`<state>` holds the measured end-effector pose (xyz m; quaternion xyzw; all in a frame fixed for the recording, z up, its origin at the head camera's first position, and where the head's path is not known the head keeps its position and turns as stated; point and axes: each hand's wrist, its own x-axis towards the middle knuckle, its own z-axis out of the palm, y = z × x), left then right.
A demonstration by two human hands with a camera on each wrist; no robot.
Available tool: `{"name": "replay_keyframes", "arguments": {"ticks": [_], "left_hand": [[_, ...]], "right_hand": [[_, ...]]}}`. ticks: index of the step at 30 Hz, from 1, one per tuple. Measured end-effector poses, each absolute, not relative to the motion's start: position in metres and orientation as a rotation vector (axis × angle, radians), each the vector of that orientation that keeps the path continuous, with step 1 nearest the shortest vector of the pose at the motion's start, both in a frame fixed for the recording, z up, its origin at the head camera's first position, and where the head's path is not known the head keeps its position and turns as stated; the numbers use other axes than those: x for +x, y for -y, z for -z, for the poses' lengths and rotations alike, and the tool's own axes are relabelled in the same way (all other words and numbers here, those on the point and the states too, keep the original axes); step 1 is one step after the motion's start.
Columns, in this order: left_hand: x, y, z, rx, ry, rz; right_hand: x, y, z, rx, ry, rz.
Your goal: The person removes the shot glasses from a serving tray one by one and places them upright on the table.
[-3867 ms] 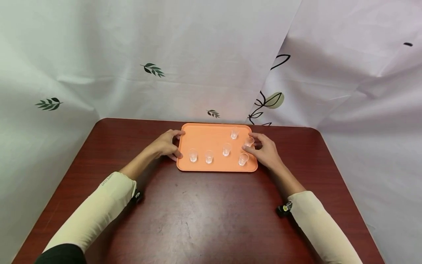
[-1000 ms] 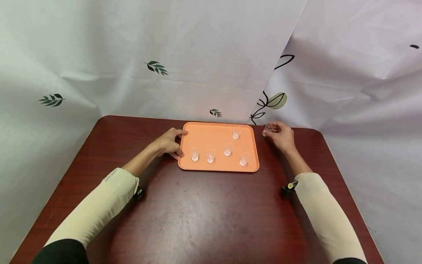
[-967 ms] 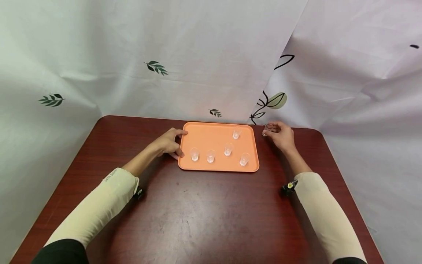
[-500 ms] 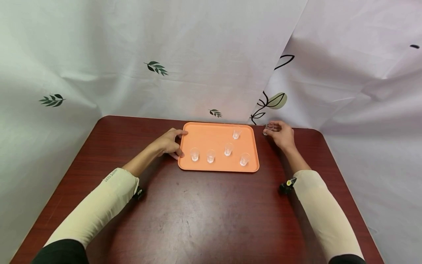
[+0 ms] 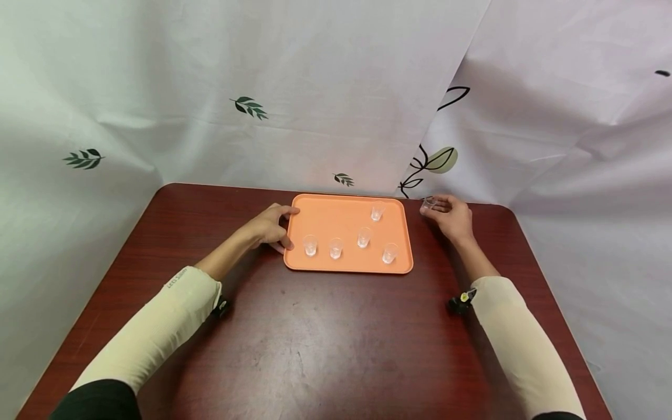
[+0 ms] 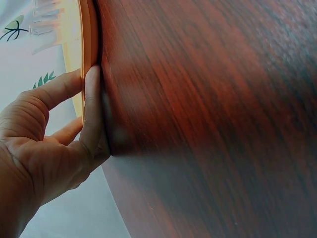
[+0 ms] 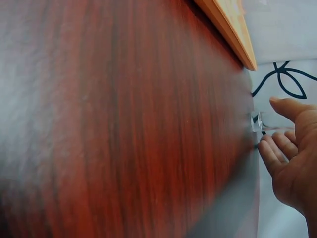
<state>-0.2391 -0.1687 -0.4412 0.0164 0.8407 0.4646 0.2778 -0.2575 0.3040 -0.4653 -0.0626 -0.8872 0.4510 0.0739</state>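
My left hand (image 5: 269, 226) grips the left edge of an orange tray (image 5: 336, 219) on the table. In the left wrist view, the hand (image 6: 39, 144) has its thumb and fingers on either side of the tray's rim (image 6: 89, 34). Several small clear shot glasses stand on the tray, among them one at the front left (image 5: 310, 245) and one at the back right (image 5: 377, 212). Beyond the tray's right end, my right hand (image 5: 452, 219) holds another shot glass (image 5: 428, 204) between thumb and fingers at the table's back edge. The right wrist view shows this glass (image 7: 256, 122) beside the fingertips.
The dark reddish-brown wooden table (image 5: 320, 332) stretches toward me. A white curtain (image 5: 315, 87) with leaf prints hangs right behind its back edge. In the right wrist view, the tray's corner (image 7: 247, 59) lies close to the right hand.
The right hand has carried one shot glass from the tray's right side to the table's back right. Over the last second it has shifted only slightly. The left hand stays at the tray.
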Motion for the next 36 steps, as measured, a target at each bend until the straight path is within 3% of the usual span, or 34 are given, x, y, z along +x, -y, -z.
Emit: {"name": "replay_keyframes", "arguments": {"ticks": [36], "left_hand": [[-0.244,0.172,0.445,0.058,-2.260,-1.246]], "right_hand": [[-0.215,-0.313,0.467,-0.151,2.712,-1.317]]}}
